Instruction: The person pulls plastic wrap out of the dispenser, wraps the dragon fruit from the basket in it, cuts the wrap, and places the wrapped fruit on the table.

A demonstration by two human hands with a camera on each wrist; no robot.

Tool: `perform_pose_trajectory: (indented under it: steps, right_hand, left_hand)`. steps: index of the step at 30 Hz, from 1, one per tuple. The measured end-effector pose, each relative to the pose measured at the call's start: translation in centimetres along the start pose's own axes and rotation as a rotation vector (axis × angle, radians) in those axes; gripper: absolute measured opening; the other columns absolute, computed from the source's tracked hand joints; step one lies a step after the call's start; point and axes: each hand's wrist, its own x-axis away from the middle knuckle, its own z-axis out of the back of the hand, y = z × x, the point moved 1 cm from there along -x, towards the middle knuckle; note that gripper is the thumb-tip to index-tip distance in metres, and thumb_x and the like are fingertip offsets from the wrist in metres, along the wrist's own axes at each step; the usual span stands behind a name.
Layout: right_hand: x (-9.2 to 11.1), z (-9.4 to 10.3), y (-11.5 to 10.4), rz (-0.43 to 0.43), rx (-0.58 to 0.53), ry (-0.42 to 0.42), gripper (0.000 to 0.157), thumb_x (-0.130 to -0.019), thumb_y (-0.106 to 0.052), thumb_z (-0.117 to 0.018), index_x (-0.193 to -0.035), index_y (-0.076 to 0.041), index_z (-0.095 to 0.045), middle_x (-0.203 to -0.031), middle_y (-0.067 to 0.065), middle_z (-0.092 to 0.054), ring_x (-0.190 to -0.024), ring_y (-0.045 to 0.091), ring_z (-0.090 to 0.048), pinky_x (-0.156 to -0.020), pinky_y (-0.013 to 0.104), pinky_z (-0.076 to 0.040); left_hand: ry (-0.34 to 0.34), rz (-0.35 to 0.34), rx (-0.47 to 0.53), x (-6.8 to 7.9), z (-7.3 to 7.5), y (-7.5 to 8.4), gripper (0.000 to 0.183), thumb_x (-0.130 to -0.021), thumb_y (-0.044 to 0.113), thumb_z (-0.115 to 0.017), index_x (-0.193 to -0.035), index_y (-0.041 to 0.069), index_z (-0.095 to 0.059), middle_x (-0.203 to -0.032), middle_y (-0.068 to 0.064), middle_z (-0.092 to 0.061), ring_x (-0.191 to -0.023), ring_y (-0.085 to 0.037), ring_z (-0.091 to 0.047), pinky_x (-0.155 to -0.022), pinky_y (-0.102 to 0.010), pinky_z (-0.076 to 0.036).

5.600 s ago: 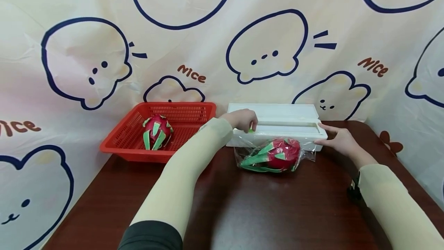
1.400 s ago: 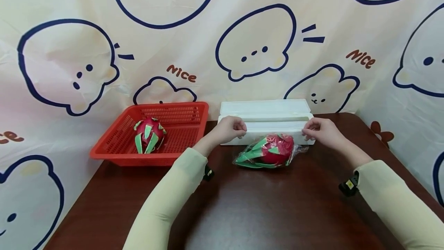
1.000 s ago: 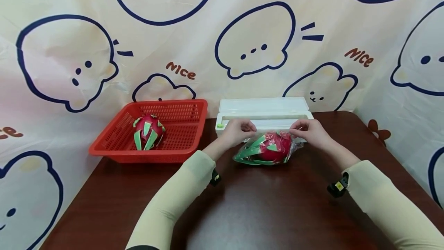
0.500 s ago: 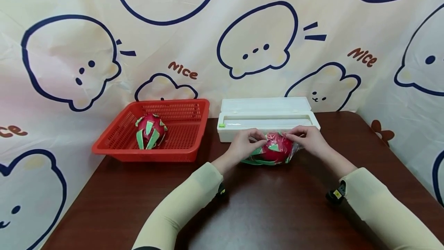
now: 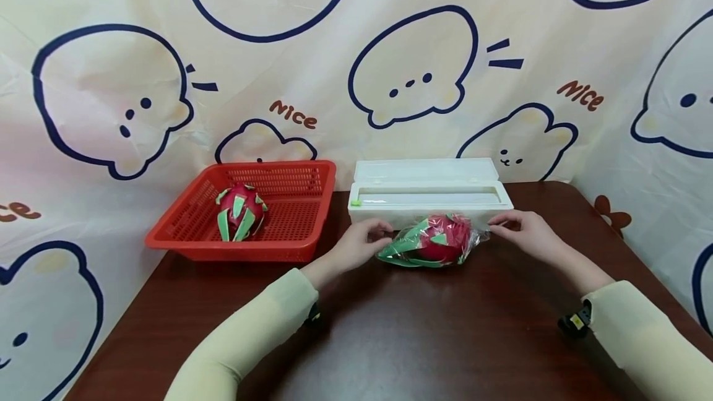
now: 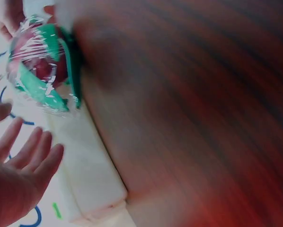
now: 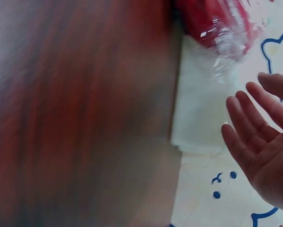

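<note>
A red dragon fruit with green scales [image 5: 442, 240], wrapped in clear cling film, lies on the table before the white cling film box. To its left is my left hand [image 5: 359, 245], fingers loosely bent and nothing in them; the left wrist view shows that hand [image 6: 25, 177] spread apart from the wrapped fruit [image 6: 39, 66]. My right hand [image 5: 526, 234] is by the fruit's right end, close to the loose film. In the right wrist view, the fingers of the right hand [image 7: 264, 146] are spread and hold nothing; the crumpled film [image 7: 226, 45] is beyond them.
The white cling film box [image 5: 364, 215] stands behind the fruit with its lid raised and a green cutter slider [image 5: 355, 202] at its left end. At the left is a red plastic basket [image 5: 223, 245] holding a second dragon fruit [image 5: 239, 212]. A printed cloth [image 5: 423, 30] hangs behind.
Earlier my left hand was at the green slider on the box. Later both hands came together at the film over the fruit; since then they have moved apart to its two ends.
</note>
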Motion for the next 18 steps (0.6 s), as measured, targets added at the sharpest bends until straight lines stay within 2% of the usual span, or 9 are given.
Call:
perform_pose_trajectory:
  steps: [5,10,14,18]
  right_hand:
    - [0.0,-0.9,1.0,0.014,0.007,-0.066,0.033,-0.090,-0.018,-0.072,-0.116,0.000,-0.063,-0.108,0.016,-0.066,-0.091,0.027,-0.061,-0.080,0.043,-0.051]
    - [-0.4,-1.7,1.4,0.006,-0.048,-0.070,0.043,-0.088,-0.013,-0.073,-0.123,0.004,-0.056,-0.112,0.021,-0.064,-0.096,0.032,-0.064,-0.081,0.044,-0.054]
    - [-0.7,-2.1,1.2,-0.019,-0.079,-0.031,0.027,-0.087,-0.008,-0.072,-0.110,0.003,-0.062,-0.096,0.014,-0.067,-0.086,0.027,-0.065,-0.074,0.032,-0.055]
    - [-0.7,-2.2,0.6,-0.026,-0.128,-0.025,0.010,-0.089,-0.004,-0.070,-0.096,0.001,-0.067,-0.086,0.007,-0.067,-0.078,0.025,-0.065,-0.068,0.022,-0.052]
  left_hand:
    - [-0.135,-0.005,-0.092,0.8,0.2,-0.9,0.043,-0.083,0.008,-0.077,-0.121,0.003,-0.058,-0.121,-0.011,-0.063,-0.111,-0.026,-0.059,-0.095,-0.041,-0.046]
    - [-0.180,-0.002,-0.145,0.6,-0.2,-1.5,0.047,-0.081,0.004,-0.078,-0.123,0.005,-0.057,-0.113,-0.011,-0.065,-0.101,-0.023,-0.063,-0.087,-0.036,-0.050]
    - [-0.183,-0.040,-0.164,0.2,-0.6,-1.7,0.040,-0.085,0.002,-0.074,-0.122,0.004,-0.059,-0.106,-0.009,-0.067,-0.093,-0.020,-0.064,-0.081,-0.032,-0.052]
    - [-0.188,-0.033,-0.183,-0.1,-0.6,-1.7,0.038,-0.086,0.002,-0.072,-0.122,0.006,-0.061,-0.100,-0.005,-0.067,-0.091,-0.016,-0.064,-0.080,-0.029,-0.052]
